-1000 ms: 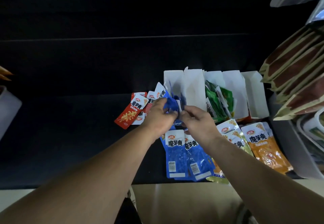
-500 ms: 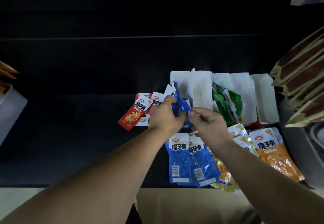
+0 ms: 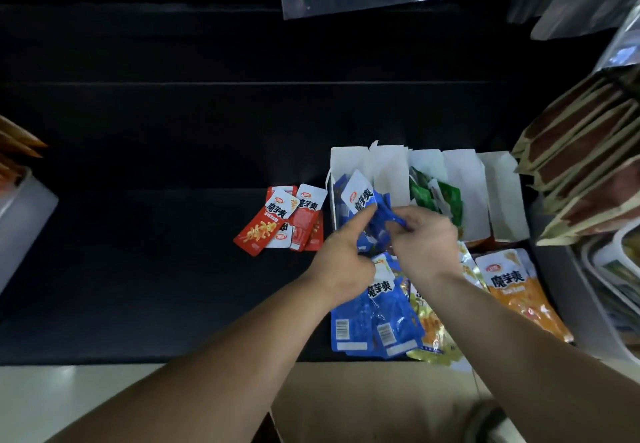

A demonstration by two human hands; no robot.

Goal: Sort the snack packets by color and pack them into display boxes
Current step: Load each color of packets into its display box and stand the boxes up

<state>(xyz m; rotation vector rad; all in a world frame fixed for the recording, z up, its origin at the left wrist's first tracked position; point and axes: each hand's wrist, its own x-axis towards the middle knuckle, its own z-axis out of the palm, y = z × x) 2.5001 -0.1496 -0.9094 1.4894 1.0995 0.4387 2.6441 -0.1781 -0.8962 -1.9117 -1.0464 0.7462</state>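
step: packing blue packets (image 3: pixel 360 200) into leftmost display box (image 3: pixel 346 160) | left hand (image 3: pixel 341 262): index finger straight, presses them | right hand (image 3: pixel 427 247): fingers pinch their edge | next: probably seat them deeper, gently

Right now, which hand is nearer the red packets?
Left. Left hand sits just right of the red packets, apart from them; right hand is farther right, beyond it, pinching a blue packet.
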